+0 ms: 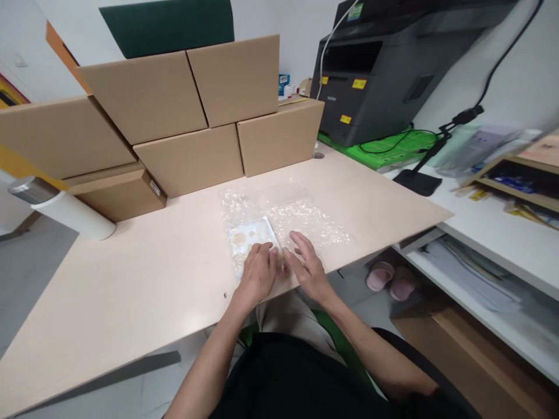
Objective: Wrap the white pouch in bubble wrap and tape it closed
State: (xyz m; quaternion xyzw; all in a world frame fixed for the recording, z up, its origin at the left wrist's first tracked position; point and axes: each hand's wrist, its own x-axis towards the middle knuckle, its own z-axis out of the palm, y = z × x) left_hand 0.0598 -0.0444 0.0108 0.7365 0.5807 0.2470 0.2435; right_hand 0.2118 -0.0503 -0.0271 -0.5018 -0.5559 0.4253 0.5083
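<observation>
A flat white item with pale round marks lies on a sheet of clear bubble wrap near the table's front edge; what kind of item it is I cannot make out. My left hand rests over its near part, fingers stretched forward and slightly bent, hiding that corner. Just right of the item, my right hand is over the wrap, thumb apart from the fingers. The thumb is close to the left fingertips. Wrap spreads out beyond both hands to the back and right.
Cardboard boxes are stacked along the table's back edge. A white bottle with a metallic cap lies or leans at the left. Right of the table are a dark printer, a black stand and a white shelf. Pink slippers lie below.
</observation>
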